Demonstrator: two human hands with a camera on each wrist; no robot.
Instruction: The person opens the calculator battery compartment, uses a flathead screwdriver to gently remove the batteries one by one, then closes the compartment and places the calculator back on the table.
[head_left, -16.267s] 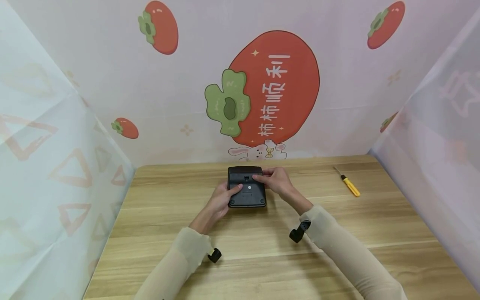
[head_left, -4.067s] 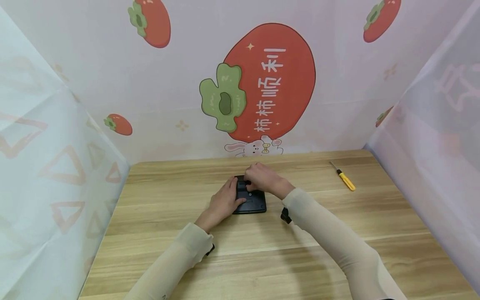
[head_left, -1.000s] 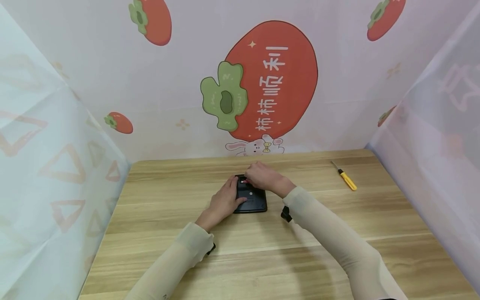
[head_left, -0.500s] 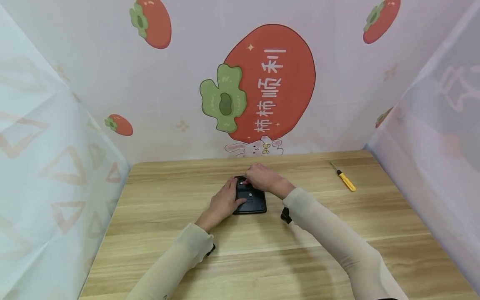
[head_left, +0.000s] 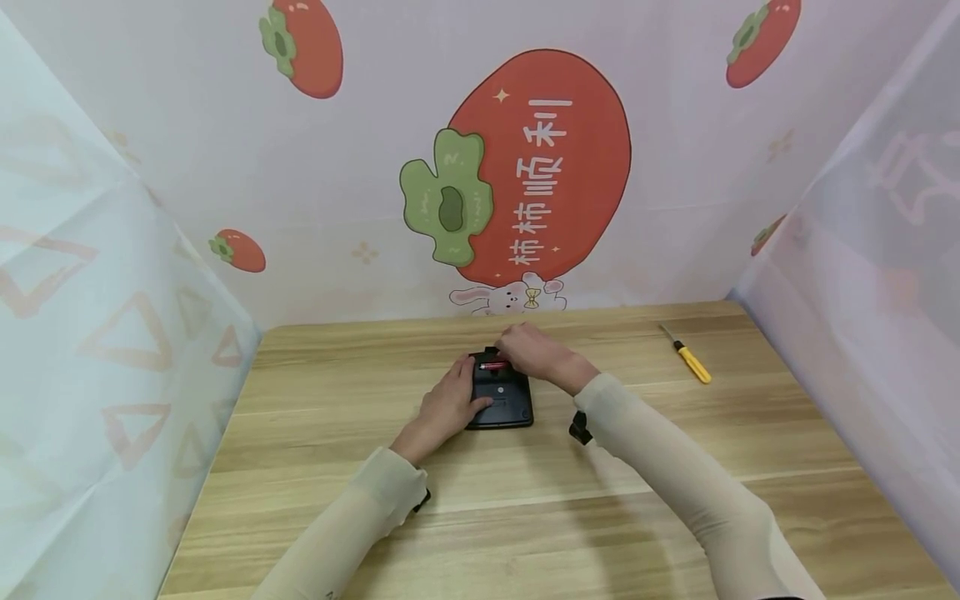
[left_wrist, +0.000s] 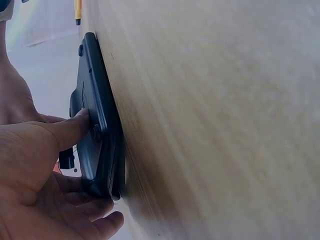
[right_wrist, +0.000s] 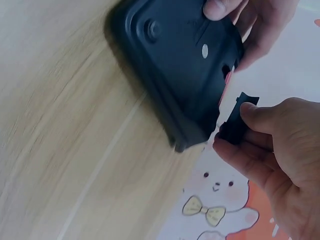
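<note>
A black calculator (head_left: pixel 506 410) lies back up on the table, with rubber feet on its underside (right_wrist: pixel 175 55). Its battery compartment is uncovered, and a red battery (head_left: pixel 492 365) shows inside. My left hand (head_left: pixel 444 406) grips the calculator's left side, the thumb on the back and the fingers along the far edge, as the left wrist view shows. Between thumb and fingers, my right hand (right_wrist: pixel 285 145) pinches the small black battery cover (right_wrist: pixel 236 122), held just off the compartment. In the head view the right hand (head_left: pixel 534 352) partly hides the calculator's upper right.
A screwdriver (head_left: pixel 692 360) with a yellow handle lies on the wooden table (head_left: pixel 360 542) at the back right. A printed cloth wall (head_left: pixel 360 183) rises behind the table's far edge, with more cloth on both sides.
My right hand has lifted the battery cover away and shifted slightly right, so more of the red battery shows. Earlier the compartment was covered. My left hand stays in place on the calculator.
</note>
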